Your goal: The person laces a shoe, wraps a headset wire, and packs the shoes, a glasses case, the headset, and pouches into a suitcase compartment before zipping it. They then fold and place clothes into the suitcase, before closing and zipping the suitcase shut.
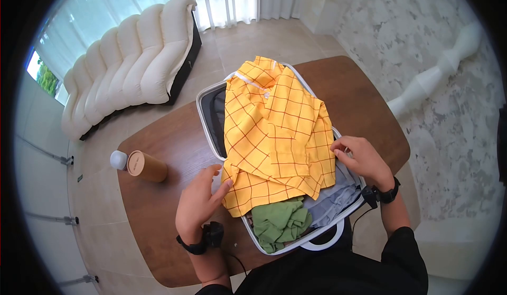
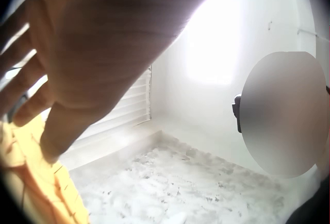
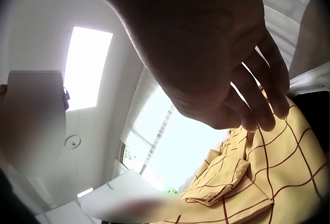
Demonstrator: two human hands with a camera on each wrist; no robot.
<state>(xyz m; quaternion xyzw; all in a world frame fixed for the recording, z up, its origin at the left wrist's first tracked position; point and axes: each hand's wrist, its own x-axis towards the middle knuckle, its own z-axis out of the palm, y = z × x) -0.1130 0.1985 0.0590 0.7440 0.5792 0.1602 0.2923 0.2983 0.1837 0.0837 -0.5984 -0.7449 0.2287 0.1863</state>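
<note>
A yellow checked shirt [image 1: 274, 136] is spread over an open suitcase [image 1: 214, 150], its collar at the far end. The left hand [image 1: 198, 200] is at the shirt's near left corner, thumb tip against the cloth and fingers apart. In the left wrist view the fingers are spread above the yellow shirt [image 2: 38, 177]. At the shirt's right edge, the right hand [image 1: 362, 160] has its fingertips on the cloth. Its loosely bent fingers show over the shirt [image 3: 289, 157] in the right wrist view. Green clothing [image 1: 280, 223] and grey-blue clothing [image 1: 332, 200] lie in the suitcase's near part.
The suitcase lies on a brown wooden table [image 1: 153, 221], its white handle [image 1: 327, 239] toward the person. A brown cylindrical container [image 1: 150, 166] and a small white-topped object [image 1: 119, 160] stand at the table's left edge. Beyond is a cream sofa [image 1: 132, 57].
</note>
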